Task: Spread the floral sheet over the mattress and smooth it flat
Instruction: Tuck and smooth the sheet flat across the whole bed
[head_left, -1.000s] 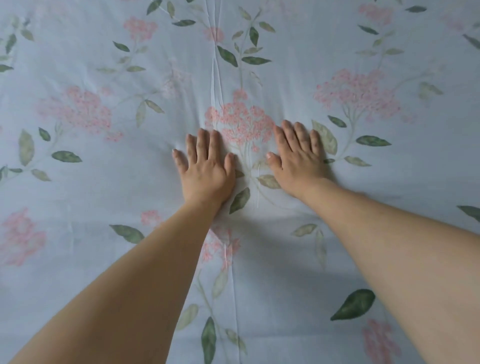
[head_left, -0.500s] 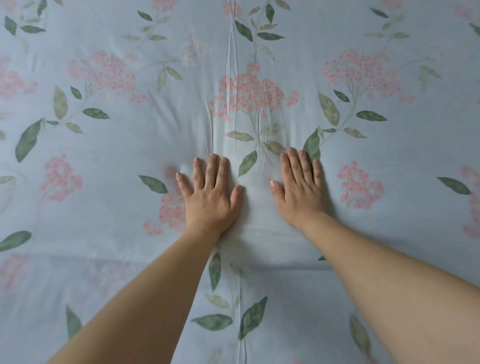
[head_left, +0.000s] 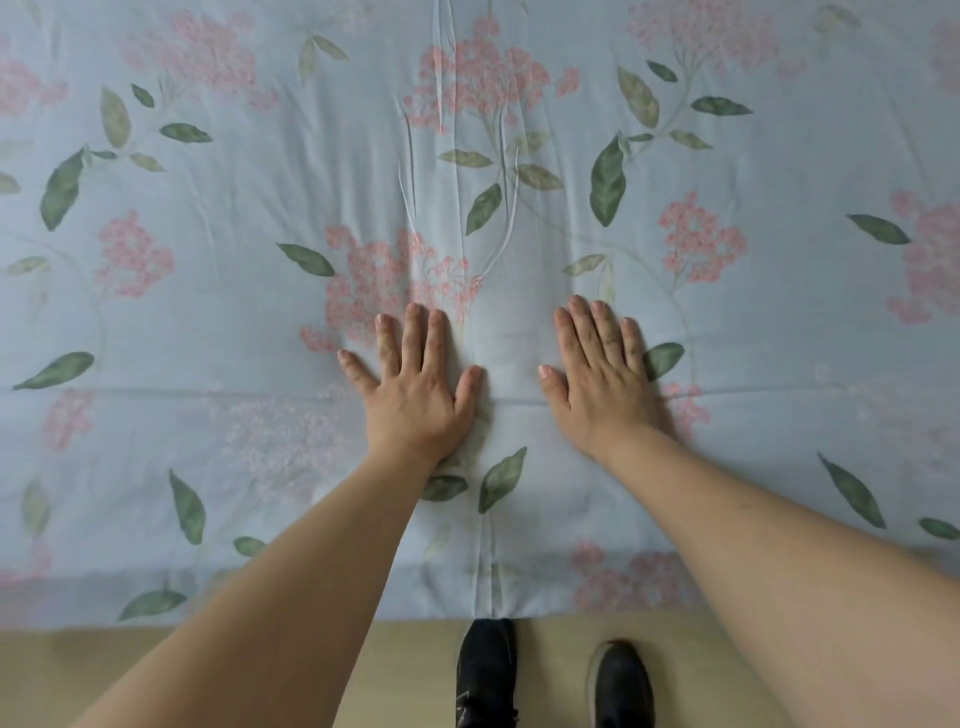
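Smoothing floral sheet, already lying spread across mattress and hanging over its near edge; pressing left hand and right hand flat, fingers straight, holding nothing; likely needing outward strokes, flattening lengthwise creases ahead.

the floral sheet is pale blue, printed with pink flower clusters, dark green and faded olive leaves on thin stems. the floor is light tan wood. two shoes are black.
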